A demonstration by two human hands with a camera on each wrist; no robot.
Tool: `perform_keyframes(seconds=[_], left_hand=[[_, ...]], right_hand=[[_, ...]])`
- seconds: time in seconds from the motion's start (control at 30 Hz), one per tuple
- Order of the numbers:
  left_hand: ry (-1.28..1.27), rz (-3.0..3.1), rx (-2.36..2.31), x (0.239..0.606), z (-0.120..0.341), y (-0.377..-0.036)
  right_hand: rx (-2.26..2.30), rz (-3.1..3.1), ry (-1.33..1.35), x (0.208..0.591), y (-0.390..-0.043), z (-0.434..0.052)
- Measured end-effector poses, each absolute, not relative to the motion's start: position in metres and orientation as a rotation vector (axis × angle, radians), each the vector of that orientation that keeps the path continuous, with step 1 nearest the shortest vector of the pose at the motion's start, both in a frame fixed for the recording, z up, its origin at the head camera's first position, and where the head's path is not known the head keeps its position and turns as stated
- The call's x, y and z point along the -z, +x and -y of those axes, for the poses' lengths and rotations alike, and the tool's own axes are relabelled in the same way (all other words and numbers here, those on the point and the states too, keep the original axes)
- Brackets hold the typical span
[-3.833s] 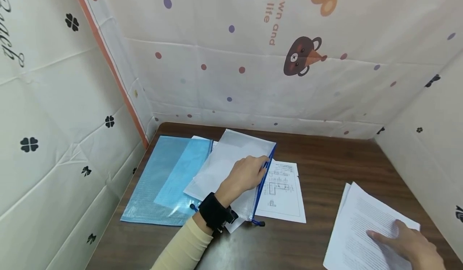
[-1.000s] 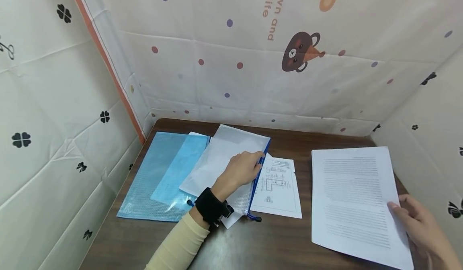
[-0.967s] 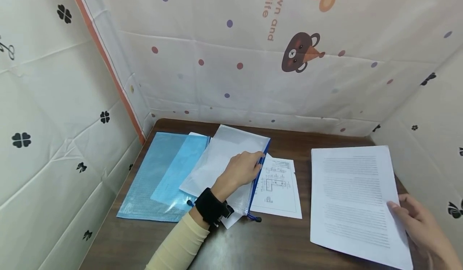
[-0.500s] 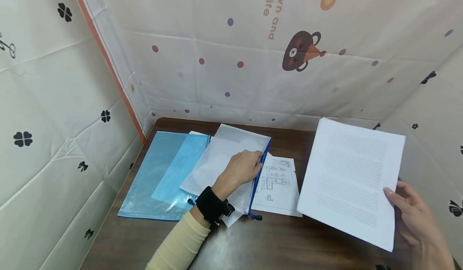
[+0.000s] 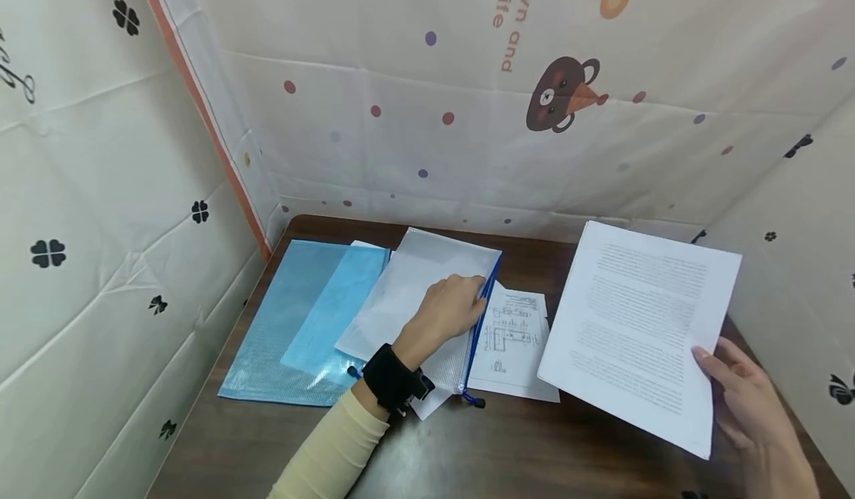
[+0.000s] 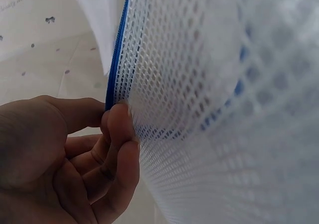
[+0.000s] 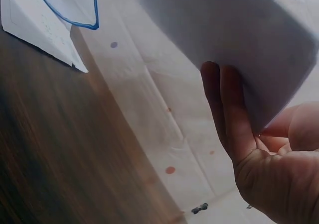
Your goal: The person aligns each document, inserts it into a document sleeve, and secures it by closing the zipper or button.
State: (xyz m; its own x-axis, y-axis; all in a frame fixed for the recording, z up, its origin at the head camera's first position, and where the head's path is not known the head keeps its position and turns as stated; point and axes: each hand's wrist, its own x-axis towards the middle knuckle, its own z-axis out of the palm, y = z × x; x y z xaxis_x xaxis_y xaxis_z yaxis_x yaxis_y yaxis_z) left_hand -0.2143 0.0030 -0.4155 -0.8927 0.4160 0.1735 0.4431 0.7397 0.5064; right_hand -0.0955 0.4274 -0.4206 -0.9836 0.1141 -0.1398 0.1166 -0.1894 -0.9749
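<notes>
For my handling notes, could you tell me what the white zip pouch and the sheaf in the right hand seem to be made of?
The white zip pouch looks like flexible plastic mesh, semi-translucent, with a blue zip edge; the left wrist view shows its open weave. The sheaf in the right hand looks like plain matte printer paper: thin white sheets with lines of print, flexing slightly.

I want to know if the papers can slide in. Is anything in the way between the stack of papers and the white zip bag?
Nothing solid blocks the gap. The stack of papers, held up by the right hand, hangs above a diagram sheet lying flat beside the white mesh bag. The left hand pinches the bag's blue zipper edge.
</notes>
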Motion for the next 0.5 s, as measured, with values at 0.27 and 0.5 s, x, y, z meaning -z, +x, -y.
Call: perform_keyframes(seconds=[0.27, 0.5], left_hand=[[-0.728, 2.881, 0.854, 0.4146, -0.0025, -0.2143], [-0.725, 2.876, 0.848, 0.4141, -0.0023, -0.2153]], right_hand=[[2.396, -2.004, 0.316, 0.4225, -0.0979, -0.4237], [2.387, -2.009, 0.347, 0.4218, -0.0989, -0.4217]])
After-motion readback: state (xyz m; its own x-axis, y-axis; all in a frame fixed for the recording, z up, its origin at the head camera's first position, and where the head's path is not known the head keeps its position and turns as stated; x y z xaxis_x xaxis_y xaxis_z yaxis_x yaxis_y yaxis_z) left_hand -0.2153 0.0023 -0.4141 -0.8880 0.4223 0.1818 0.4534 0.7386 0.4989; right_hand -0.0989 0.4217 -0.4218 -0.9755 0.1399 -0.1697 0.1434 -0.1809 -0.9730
